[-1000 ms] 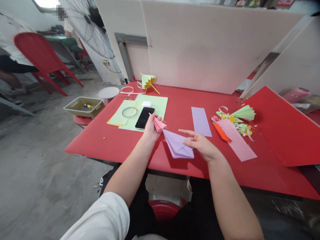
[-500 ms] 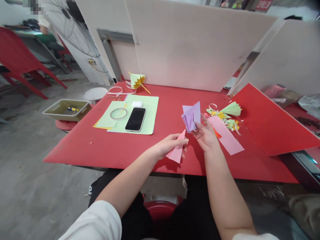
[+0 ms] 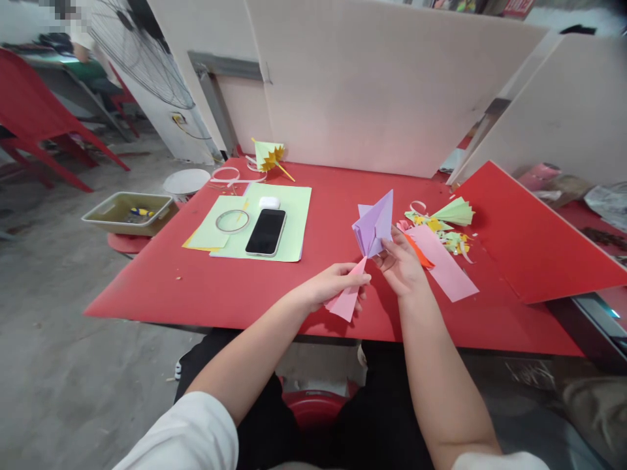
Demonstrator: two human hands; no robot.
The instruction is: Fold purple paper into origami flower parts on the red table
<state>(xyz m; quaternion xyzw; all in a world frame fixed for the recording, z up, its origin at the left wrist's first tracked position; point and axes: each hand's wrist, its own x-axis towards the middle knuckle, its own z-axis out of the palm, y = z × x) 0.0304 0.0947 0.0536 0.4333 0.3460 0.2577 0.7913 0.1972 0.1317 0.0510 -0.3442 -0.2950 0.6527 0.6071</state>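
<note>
Over the front of the red table (image 3: 196, 294), my left hand (image 3: 337, 285) grips a pink folded paper (image 3: 347, 303), a narrow pleated wedge with its tip pointing up. My right hand (image 3: 402, 262) is closed on a purple folded paper (image 3: 375, 225) with several layered flaps. The pink tip meets the lower point of the purple paper, or lies just in front of it; I cannot tell whether they touch. Beside my right hand lie a pink paper strip (image 3: 448, 267) and a strip of orange paper (image 3: 421, 253). My right fingertips are partly hidden behind the purple paper.
Green paper sheets (image 3: 294, 228) at left carry a phone (image 3: 266, 232), a white case (image 3: 269, 202) and a tape roll (image 3: 232, 221). A small paper umbrella (image 3: 269, 156) stands behind. Paper scraps (image 3: 458, 243) and a green paper fan (image 3: 455, 211) lie right, near a slanted red board (image 3: 529, 241).
The purple paper has shifted slightly left and its flaps have spread a little. Its lower point and the pink paper's tip have come together in view.
</note>
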